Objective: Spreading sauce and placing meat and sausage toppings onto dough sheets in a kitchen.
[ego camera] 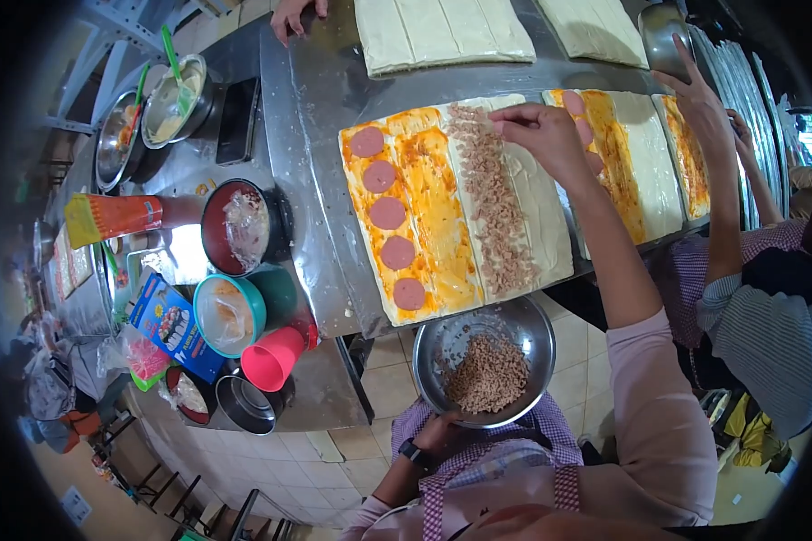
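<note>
My left hand (pixel 438 433) grips the rim of a steel bowl (pixel 540 358) held against my apron, with crumbled brown filling (pixel 488 376) inside. Over the top of a dough sheet (pixel 555 250) is my right hand (pixel 538 135), its fingertips pinched together beside a strip of the same crumbled filling (pixel 490 203). Whether crumbs are between those fingers cannot be told. On the sheet's left strip lie several round sausage slices (pixel 388 213) over orange sauce; the strip beside it bears orange and yellow sauce (pixel 436 203). The right strip has a pale coating.
Co-workers' arms (pixel 707 128) reach in at the right, near another sauced dough sheet (pixel 639 169). Plain dough sheets (pixel 446 34) lie at the far side, where a person's hand (pixel 296 19) rests. Bowls (pixel 233 226), a phone (pixel 237 122) and a pink cup (pixel 271 358) stand left.
</note>
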Demonstrator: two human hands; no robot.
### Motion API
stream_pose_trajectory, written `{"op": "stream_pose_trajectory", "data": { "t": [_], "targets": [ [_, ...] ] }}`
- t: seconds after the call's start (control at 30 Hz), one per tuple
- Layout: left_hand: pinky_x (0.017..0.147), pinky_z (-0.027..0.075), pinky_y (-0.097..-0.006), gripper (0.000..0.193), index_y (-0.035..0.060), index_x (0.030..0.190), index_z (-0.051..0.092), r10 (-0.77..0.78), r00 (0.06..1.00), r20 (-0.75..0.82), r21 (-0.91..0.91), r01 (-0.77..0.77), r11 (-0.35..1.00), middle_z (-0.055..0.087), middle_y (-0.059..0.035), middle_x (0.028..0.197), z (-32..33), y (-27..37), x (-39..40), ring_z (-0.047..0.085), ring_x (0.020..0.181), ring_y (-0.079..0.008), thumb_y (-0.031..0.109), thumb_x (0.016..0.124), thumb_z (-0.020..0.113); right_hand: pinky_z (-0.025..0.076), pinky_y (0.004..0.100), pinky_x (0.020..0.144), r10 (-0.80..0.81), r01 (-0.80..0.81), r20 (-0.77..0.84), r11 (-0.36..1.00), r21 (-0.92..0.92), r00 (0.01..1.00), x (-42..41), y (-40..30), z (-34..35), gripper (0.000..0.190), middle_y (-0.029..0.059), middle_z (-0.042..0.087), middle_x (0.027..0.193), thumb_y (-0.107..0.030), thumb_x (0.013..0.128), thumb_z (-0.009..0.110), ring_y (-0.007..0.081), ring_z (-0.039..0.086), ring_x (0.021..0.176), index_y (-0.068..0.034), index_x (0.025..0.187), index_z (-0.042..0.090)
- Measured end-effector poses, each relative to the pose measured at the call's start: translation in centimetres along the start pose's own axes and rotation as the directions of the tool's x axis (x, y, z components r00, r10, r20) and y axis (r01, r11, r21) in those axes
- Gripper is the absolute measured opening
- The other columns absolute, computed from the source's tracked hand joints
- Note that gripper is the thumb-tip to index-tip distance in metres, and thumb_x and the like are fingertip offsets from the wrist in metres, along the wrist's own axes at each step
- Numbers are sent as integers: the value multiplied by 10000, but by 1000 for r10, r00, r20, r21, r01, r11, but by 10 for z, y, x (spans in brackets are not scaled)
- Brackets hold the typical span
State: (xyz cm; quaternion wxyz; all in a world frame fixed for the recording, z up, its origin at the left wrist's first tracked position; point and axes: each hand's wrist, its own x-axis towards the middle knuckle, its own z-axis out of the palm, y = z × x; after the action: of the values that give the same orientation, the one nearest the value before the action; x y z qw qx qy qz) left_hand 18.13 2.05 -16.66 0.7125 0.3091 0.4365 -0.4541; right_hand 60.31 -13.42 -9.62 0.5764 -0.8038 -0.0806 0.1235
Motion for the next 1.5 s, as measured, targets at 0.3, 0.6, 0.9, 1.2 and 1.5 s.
{"op": "stream_pose_trajectory", "data": {
  "t": [0.3,0.6,0.9,1.2,1.5],
  "targets": [
    [663,417,-271,249,-9,903,544,122,984,130,-210,-93,973,575,-71,875,-9,-8,4,520,753,-166,189,771,472,466,219,659,-189,158,-91,949,-273,978,20,1,8,167,79,638,784,-122,740,592,130,599,708,-17,861,638],
    [702,426,-263,221,0,906,530,88,994,71,-156,-76,985,573,-75,893,-6,3,0,531,790,-159,161,772,463,444,214,674,-176,157,2,870,-468,984,34,-16,14,179,66,637,850,-121,754,583,102,577,748,-50,908,641],
    [690,415,-266,171,24,865,518,119,988,93,-121,-107,987,554,-57,850,-2,6,-2,514,775,-149,150,760,469,469,273,641,-351,305,-16,833,-462,936,36,-15,16,140,106,631,779,-112,717,592,212,609,685,-73,834,658],
    [686,424,-275,280,14,918,517,91,995,32,-153,-85,985,550,-58,880,-1,5,-7,516,778,-149,245,762,499,458,221,596,-95,76,-39,937,-342,995,-7,-17,11,154,71,646,776,-102,730,591,119,598,662,-49,861,652],
    [688,414,-271,187,3,885,528,91,996,11,-264,-84,961,551,-58,866,-5,-7,2,504,745,-156,141,773,469,455,192,686,-38,59,59,902,-428,998,-63,-31,19,174,68,635,843,-7,733,565,99,586,744,-19,890,639]
  ]
}}
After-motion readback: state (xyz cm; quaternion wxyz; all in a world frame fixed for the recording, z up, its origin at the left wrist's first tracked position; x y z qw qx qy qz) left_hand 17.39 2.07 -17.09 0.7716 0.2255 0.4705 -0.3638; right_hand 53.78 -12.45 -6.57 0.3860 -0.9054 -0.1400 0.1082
